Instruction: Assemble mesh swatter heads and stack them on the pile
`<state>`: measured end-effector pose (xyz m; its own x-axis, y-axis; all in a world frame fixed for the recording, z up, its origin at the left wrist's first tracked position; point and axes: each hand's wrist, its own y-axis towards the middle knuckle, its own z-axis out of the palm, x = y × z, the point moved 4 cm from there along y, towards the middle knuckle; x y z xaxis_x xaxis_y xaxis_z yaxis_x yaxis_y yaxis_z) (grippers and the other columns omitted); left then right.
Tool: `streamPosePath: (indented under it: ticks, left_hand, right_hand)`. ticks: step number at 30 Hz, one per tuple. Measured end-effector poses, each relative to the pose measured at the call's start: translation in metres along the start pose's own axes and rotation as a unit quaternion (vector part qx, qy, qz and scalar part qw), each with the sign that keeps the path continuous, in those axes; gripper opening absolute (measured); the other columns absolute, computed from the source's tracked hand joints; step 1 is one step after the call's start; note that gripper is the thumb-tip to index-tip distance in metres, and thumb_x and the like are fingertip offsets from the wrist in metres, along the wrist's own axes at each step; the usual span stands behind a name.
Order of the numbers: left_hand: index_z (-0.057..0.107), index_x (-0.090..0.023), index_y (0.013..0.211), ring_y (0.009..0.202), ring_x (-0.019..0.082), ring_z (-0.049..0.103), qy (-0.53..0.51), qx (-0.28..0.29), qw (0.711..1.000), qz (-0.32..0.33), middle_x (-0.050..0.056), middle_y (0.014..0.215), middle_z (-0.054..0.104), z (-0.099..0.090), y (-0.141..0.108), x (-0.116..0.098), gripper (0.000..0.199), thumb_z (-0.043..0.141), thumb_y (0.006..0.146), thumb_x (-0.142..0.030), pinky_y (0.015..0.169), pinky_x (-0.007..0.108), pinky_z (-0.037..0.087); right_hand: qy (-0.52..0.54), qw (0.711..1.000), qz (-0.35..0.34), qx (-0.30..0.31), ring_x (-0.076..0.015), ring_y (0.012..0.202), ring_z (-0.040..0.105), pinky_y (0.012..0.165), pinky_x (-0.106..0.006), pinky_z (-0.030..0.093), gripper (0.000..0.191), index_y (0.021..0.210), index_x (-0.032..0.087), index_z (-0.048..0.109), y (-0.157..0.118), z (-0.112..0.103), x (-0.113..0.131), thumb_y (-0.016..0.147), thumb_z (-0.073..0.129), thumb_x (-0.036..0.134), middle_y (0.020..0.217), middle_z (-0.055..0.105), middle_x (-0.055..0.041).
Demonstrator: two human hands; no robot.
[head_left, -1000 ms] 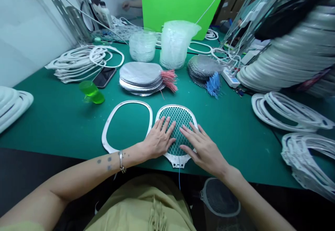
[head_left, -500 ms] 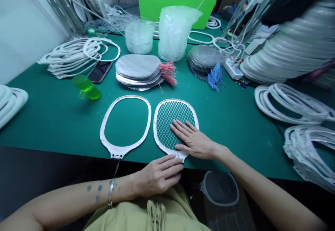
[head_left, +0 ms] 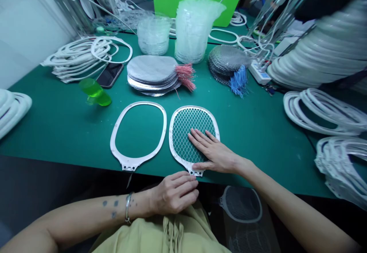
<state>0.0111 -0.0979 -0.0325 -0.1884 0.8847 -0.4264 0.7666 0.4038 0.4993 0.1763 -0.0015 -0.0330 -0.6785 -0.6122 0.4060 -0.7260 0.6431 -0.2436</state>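
Two white oval frames lie side by side near the front edge of the green table. The left frame (head_left: 114, 140) is hollow; the right frame (head_left: 171, 138) has a silvery diamond mesh (head_left: 183, 130) across it. My right hand (head_left: 213, 153) lies flat on the mesh and the frame's lower right rim, fingers spread, thumb near the neck. My left hand (head_left: 176, 192) is at the table edge just below the neck, fingers curled together with the tips by the neck's end. Whatever it may pinch is too small to make out.
Stacked mesh discs with red wires (head_left: 151, 71) and darker ones with blue wires (head_left: 226, 64) lie behind. Around them are a green bottle (head_left: 96, 92), a phone (head_left: 109, 74), wrapped stacks (head_left: 190, 31), and white frame piles (head_left: 77, 60) on both sides.
My left hand has drawn slightly down and left from the neck, uncovering its holes. My right hand stays spread on the mesh. The whole view has shifted slightly.
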Motion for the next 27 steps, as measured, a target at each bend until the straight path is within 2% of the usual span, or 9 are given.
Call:
streamPosePath:
  ticks: [6,11,13,15,17,20,22,25,27]
  left_hand:
    - [0.064,-0.018,0.073,0.087,0.02,0.069,0.017,-0.057,0.993,-0.101,0.01,0.092,0.073,0.011,0.004,-0.003,0.029,0.041,0.087,-0.007,0.087,0.037,0.056]
    - [0.065,-0.019,0.074,0.096,0.019,0.069,0.014,0.019,0.998,-0.06,0.008,0.1,0.074,0.013,0.001,-0.002,0.033,0.038,0.09,-0.009,0.095,0.034,0.052]
    - [0.067,-0.02,0.082,0.096,0.018,0.069,-0.041,0.057,0.995,-0.074,0.006,0.102,0.074,0.002,0.006,0.002,0.032,0.038,0.09,-0.009,0.096,0.033,0.051]
    - [0.066,-0.02,0.106,0.096,0.018,0.07,-0.114,0.082,0.988,-0.069,0.005,0.104,0.074,-0.017,0.014,0.007,0.027,0.045,0.09,-0.017,0.101,0.031,0.049]
    - [0.054,-0.02,0.131,0.104,0.018,0.068,-0.134,0.083,0.982,-0.104,0.005,0.114,0.071,-0.038,0.023,0.02,0.04,0.052,0.091,-0.028,0.106,0.031,0.045]
    - [0.042,-0.021,0.143,0.126,0.023,0.054,-0.005,0.055,0.974,-0.221,0.007,0.139,0.055,-0.06,0.024,0.053,0.053,0.051,0.095,-0.04,0.111,0.039,0.039]
    - [0.037,-0.021,0.147,0.133,0.027,0.045,0.098,0.069,0.966,-0.231,0.008,0.148,0.043,-0.055,0.016,0.075,0.058,0.05,0.095,-0.044,0.112,0.043,0.037]
    - [0.035,-0.02,0.148,0.131,0.025,0.048,0.192,0.056,0.966,-0.161,0.007,0.146,0.045,-0.028,0.0,0.101,0.063,0.051,0.093,-0.048,0.111,0.039,0.038]
    - [0.043,-0.024,0.143,0.125,0.02,0.055,0.244,0.007,0.961,-0.129,0.001,0.139,0.054,-0.012,-0.007,0.111,0.05,0.048,0.097,-0.042,0.112,0.034,0.038]
  right_hand:
    - [-0.012,1.0,0.005,-0.01,-0.0276,0.146,0.002,0.118,-0.045,-0.002,0.097,0.154,0.021,0.001,0.001,0.002,0.001,0.083,0.041,0.074,0.159,-0.003,-0.0074]
    - [-0.004,1.0,0.009,-0.004,-0.0261,0.147,0.0,0.118,-0.046,-0.002,0.098,0.153,0.019,0.004,0.002,0.003,-0.001,0.082,0.042,0.075,0.158,-0.002,-0.0088]
    - [0.009,1.0,0.013,-0.004,-0.0265,0.147,0.001,0.118,-0.047,-0.002,0.098,0.153,0.019,0.007,0.002,0.001,-0.001,0.081,0.046,0.073,0.158,-0.001,-0.0093]
    - [0.031,0.999,0.016,0.0,-0.0274,0.146,0.003,0.118,-0.049,-0.001,0.099,0.152,0.017,0.01,0.002,-0.002,0.0,0.081,0.05,0.072,0.158,0.002,-0.01]
    - [0.066,0.998,0.013,0.0,-0.0285,0.146,0.006,0.118,-0.05,0.001,0.095,0.152,0.019,0.012,0.001,-0.006,0.002,0.081,0.053,0.068,0.157,0.006,-0.0092]
    - [0.117,0.993,0.006,-0.015,-0.0291,0.145,0.008,0.117,-0.052,0.003,0.087,0.15,0.03,0.011,-0.001,-0.006,0.003,0.083,0.055,0.063,0.157,0.008,-0.0033]
    - [0.139,0.99,0.014,-0.001,-0.0305,0.144,0.01,0.117,-0.055,0.005,0.089,0.149,0.038,0.01,-0.001,-0.003,0.002,0.08,0.06,0.062,0.156,0.008,0.0008]
    - [0.147,0.988,0.035,0.029,-0.0343,0.14,0.026,0.114,-0.06,0.018,0.073,0.139,0.05,0.038,0.009,-0.02,-0.003,0.073,0.068,0.061,0.15,0.029,0.0029]
    - [0.135,0.989,0.052,-0.011,-0.0342,0.124,0.052,0.111,-0.058,0.029,0.039,0.112,0.049,0.067,0.03,-0.065,-0.012,0.074,0.068,0.057,0.129,0.061,0.0024]
